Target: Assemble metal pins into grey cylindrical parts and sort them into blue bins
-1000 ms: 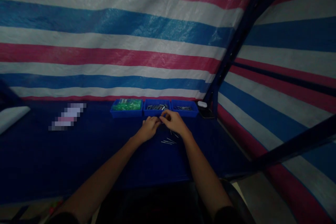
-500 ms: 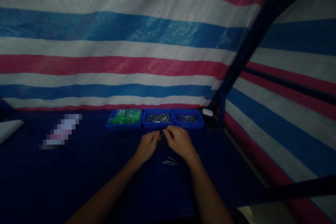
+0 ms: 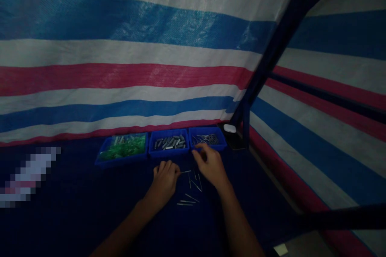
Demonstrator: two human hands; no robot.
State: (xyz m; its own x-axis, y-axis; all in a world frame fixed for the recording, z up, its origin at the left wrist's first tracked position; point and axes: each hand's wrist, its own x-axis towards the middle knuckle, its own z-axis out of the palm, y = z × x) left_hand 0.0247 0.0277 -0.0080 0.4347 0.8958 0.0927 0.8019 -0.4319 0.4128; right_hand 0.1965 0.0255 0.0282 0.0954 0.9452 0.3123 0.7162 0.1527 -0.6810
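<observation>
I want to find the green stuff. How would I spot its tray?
Look where the striped sheet meets the dark blue table: three blue trays sit in a row. Yours is the left tray, the only one with green pieces inside.

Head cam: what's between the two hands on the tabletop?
Head view: a few loose thin metal pins lie on the blue tabletop between the left hand and right hand.

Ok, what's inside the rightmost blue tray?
The rightmost tray holds loose thin metal pins. The right hand covers part of its near edge, so that bit is hidden.
</observation>
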